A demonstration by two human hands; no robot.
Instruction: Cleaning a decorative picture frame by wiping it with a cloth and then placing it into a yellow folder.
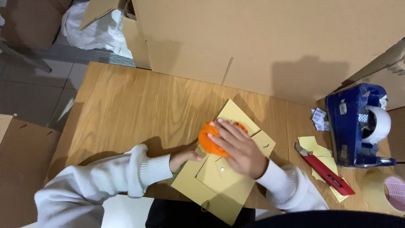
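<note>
Right hand (pixel 238 147) presses flat, fingers spread, on an orange object (pixel 209 139) atop a tan flattened carton (pixel 219 177); left hand (pixel 182 158) pinches the carton's edge on the bench (pixel 126 105).

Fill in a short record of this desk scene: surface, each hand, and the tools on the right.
surface: wooden table
left hand: rests on the edge of the flat cardboard piece
right hand: palm down on the orange object, which lies on the cardboard
cutter: red, lying on yellow scraps, untouched
tape dispenser: blue, at the right edge
behind: large cardboard box
</note>
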